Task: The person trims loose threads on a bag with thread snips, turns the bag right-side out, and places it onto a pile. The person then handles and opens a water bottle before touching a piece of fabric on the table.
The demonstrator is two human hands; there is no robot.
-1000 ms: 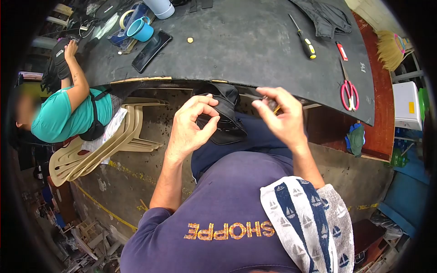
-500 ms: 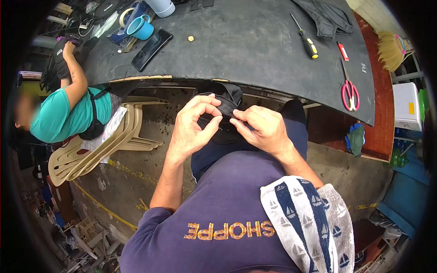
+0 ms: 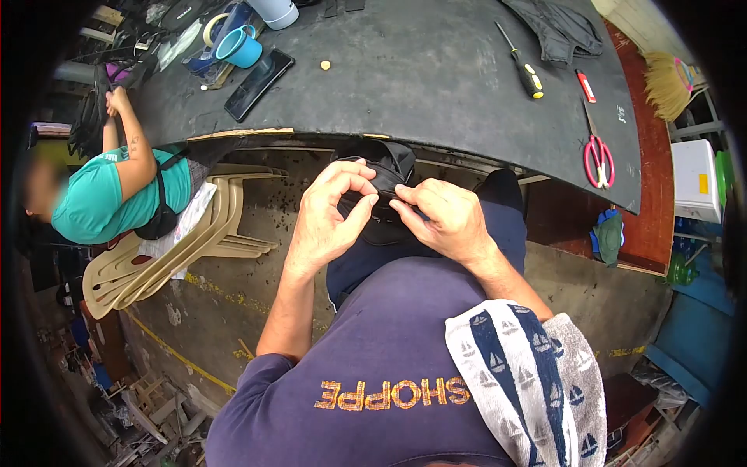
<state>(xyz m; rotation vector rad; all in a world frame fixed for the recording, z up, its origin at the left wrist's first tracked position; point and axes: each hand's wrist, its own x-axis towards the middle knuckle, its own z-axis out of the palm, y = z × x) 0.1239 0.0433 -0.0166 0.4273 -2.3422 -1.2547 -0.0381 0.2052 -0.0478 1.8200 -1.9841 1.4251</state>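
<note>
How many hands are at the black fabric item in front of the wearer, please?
2: the left hand at the left side of the black fabric item, and the right hand at its right side. No other hand shows there.

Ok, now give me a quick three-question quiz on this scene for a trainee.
1. True or false: the left hand and right hand are close together at the black cloth.
2. Which stands beside the phone?
A) broom
B) cup
C) scissors
3. Fill the gap: the screwdriver on the table has a black and ____ handle.

Key: 1. True; 2. B; 3. yellow.
</note>
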